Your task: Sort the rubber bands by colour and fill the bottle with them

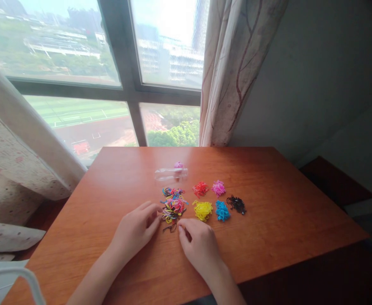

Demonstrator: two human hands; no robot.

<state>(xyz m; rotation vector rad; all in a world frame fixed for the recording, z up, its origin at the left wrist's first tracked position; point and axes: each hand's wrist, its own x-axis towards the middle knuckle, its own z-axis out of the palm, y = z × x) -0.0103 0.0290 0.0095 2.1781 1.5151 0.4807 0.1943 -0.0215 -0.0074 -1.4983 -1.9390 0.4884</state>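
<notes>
Window (78, 51) fills the far side ahead of you, with a curtain (233, 72) hanging at its right and the bench (284, 203) running from the sill back toward you. Your left hand (135, 231) lies low on the wood with its fingers loosely spread, their tips touching the left edge of the mixed pile (173, 205); it grips nothing that shows. Your right hand (198, 243) sits just beside the pile's near edge with thumb and forefinger drawn narrow, close to a loose dark band (170, 228); you cannot tell from here whether a band is pinched between them. The mixed pile, a tangle of small elastic bands in many colours, lies on the bench between your hands and a clear pack (170, 174) further off. To its right are five one-colour heaps, each apart from the next: yellow (202, 210), blue (222, 210) and black (236, 204) nearer you, red (200, 189) and pink (218, 188) behind. These bands look very light, soft and stretchy, and they probably snag on each other, so one lifted from the middle would likely drag others along. A loop at the pile's rim, nipped between two fingertips, looks like the cleanest hold.
</notes>
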